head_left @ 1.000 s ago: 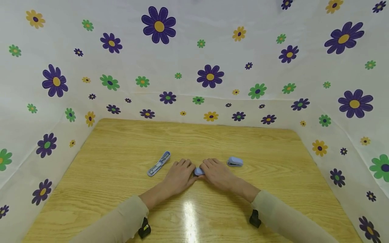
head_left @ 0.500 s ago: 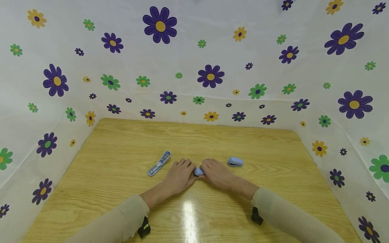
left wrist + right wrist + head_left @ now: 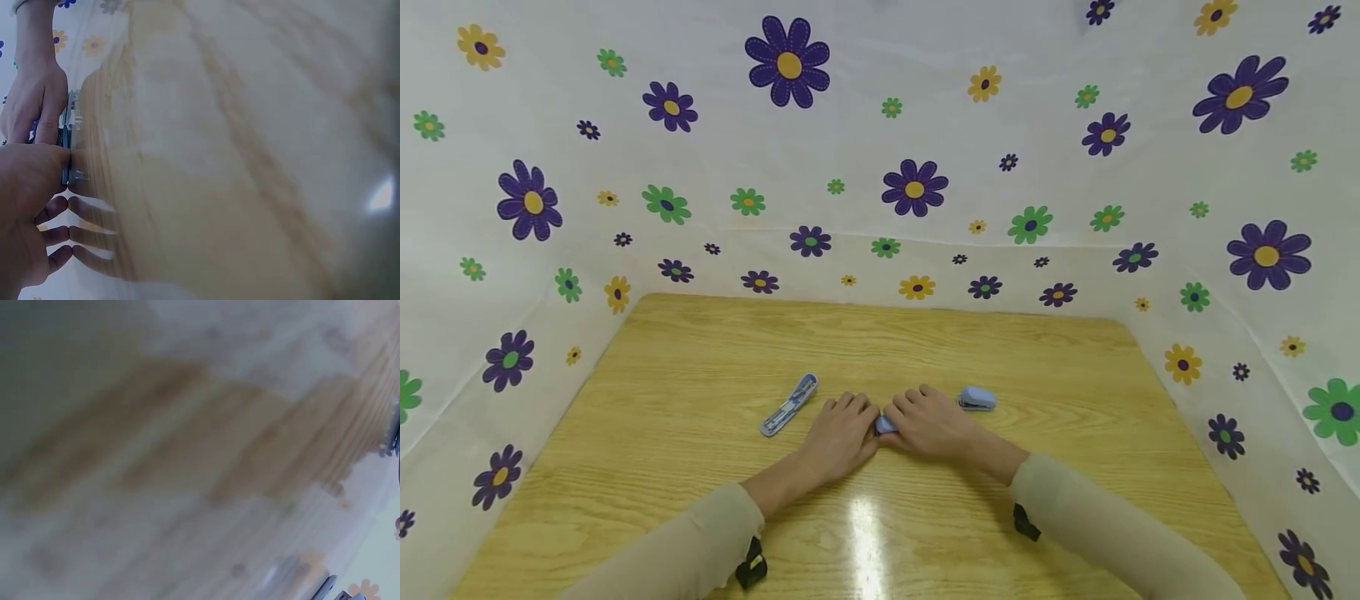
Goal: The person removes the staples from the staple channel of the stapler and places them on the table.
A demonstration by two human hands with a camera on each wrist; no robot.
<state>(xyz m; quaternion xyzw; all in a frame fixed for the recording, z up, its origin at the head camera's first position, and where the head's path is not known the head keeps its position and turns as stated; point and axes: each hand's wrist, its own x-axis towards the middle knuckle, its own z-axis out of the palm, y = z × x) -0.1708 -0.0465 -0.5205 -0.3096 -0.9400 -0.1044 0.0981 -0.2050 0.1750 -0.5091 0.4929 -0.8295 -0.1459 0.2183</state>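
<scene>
In the head view, a small light blue stapler (image 3: 886, 425) lies between the two hands at mid-table, partly covered by fingers. My left hand (image 3: 841, 435) holds its left end; in the left wrist view that hand's thumb presses along the stapler's edge (image 3: 65, 134), other fingertips touching the table. The right hand (image 3: 928, 423) grips the other end, fingers bent over the top. Left of the hands lies a long light blue piece with metal inside (image 3: 789, 406), resembling a stapler opened out flat. A closed light blue mini stapler (image 3: 977, 398) sits to the right.
The glossy wooden table (image 3: 715, 342) carries these things. White cloth with printed flowers (image 3: 850, 158) walls the back and both sides. A black wrist device (image 3: 751, 567) hangs under the left sleeve, another (image 3: 1026, 522) under the right.
The right hand has shifted slightly left and covers more of the stapler, its knuckles a little higher. The left hand has stayed nearly still. The other two blue pieces lie as before.
</scene>
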